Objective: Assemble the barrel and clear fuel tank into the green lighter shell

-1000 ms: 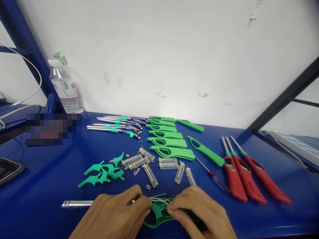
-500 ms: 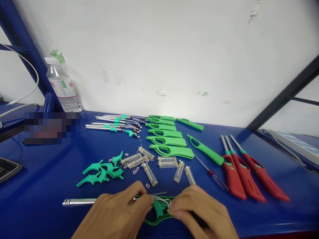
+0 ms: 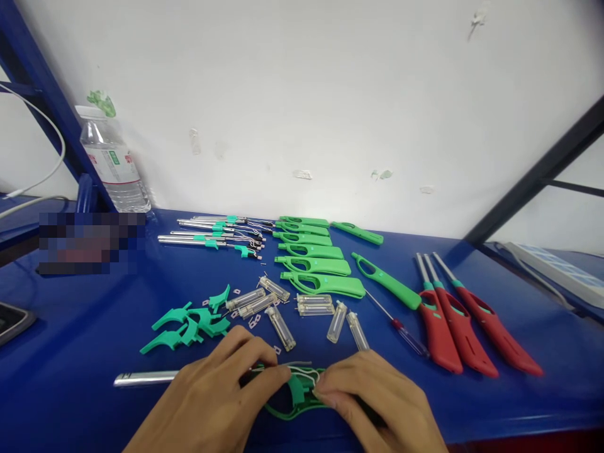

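Observation:
At the table's front lies a green lighter casing half (image 3: 287, 415), its inside facing up, with a teal trigger (image 3: 297, 388) and white wires (image 3: 306, 372) in it. My left hand (image 3: 212, 393) is closed over its left part, thumb and forefinger by the trigger. From under that hand a silver lighter tube (image 3: 144, 378) sticks out to the left. My right hand (image 3: 377, 396) pinches at the wires near the casing's middle, fingertips together; the casing's right end is hidden beneath it. Just beyond my hands lie several clear fuel tanks (image 3: 280, 328).
Loose teal triggers (image 3: 191, 328) lie left, beside small metal clips (image 3: 255, 321). Green casings (image 3: 325, 284) and tube assemblies (image 3: 198, 240) line the back. A screwdriver (image 3: 410, 340) and red lighters (image 3: 441, 333) are on the right. A water bottle (image 3: 116, 170) stands at the back left.
The view has shifted slightly, so things sit a little further left. My left fingers have moved a little on the casing, and the right hand keeps its pinch by the wires.

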`<state>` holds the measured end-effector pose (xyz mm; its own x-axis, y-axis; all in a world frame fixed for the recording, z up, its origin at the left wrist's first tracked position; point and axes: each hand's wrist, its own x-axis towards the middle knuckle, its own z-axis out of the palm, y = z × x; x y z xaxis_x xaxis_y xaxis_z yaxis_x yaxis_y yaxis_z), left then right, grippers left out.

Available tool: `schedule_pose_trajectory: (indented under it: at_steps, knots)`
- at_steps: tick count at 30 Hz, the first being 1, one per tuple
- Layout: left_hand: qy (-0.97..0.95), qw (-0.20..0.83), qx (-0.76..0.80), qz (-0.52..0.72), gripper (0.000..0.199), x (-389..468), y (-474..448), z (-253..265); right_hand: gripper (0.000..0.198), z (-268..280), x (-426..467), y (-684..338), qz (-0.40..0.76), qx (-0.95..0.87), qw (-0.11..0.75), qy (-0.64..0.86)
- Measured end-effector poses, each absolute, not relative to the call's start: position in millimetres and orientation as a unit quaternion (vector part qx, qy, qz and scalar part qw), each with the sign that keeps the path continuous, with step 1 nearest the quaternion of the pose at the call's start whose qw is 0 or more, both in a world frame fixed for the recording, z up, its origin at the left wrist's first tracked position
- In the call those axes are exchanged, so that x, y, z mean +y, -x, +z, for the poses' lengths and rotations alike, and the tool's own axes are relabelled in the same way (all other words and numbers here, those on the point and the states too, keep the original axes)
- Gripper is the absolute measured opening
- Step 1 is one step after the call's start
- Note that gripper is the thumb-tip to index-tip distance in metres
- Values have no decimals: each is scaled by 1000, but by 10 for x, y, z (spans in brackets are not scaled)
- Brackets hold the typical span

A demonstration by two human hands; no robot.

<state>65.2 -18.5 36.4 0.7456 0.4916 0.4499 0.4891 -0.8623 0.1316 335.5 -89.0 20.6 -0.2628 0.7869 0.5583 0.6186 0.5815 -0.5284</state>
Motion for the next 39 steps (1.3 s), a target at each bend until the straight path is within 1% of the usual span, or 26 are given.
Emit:
schedule_pose_trajectory:
  at_steps: [6,11,14,17,19,23,29,32,33,36,38,39]
  knots:
    - [-935,3,244,260,60,-152,-656,317,14,202,-906,-3348,103,-784,412,453]
    - [-937,-9,248,246,64,-142,-661,318,13,215,-919,-3345,111,-782,408,458]
    - [-931,-12,259,256,58,-164,-694,298,14,216,-920,-3346,110,-784,406,457]
    - [-919,-26,260,294,39,-205,-746,302,15,211,-919,-3344,107,-787,399,458]
    - [-915,-44,255,309,32,-230,-781,330,11,212,-919,-3338,101,-784,405,459]
    - [-911,-79,248,320,38,-249,-827,402,3,247,-913,-3307,82,-780,425,452]
    - [-918,-66,256,296,35,-235,-830,363,12,311,-886,-3261,67,-777,438,447]
    - [-911,-54,262,313,44,-251,-796,320,17,316,-869,-3251,59,-775,446,443]
    - [-918,-42,271,287,44,-260,-781,318,18,315,-864,-3250,57,-773,449,444]
    - [-932,-17,279,229,40,-283,-750,337,17,310,-855,-3253,60,-773,449,444]
    - [-931,-18,280,234,40,-286,-755,339,17,305,-859,-3263,66,-776,446,442]
    - [-926,-25,277,255,41,-282,-764,331,16,302,-863,-3269,69,-777,443,442]
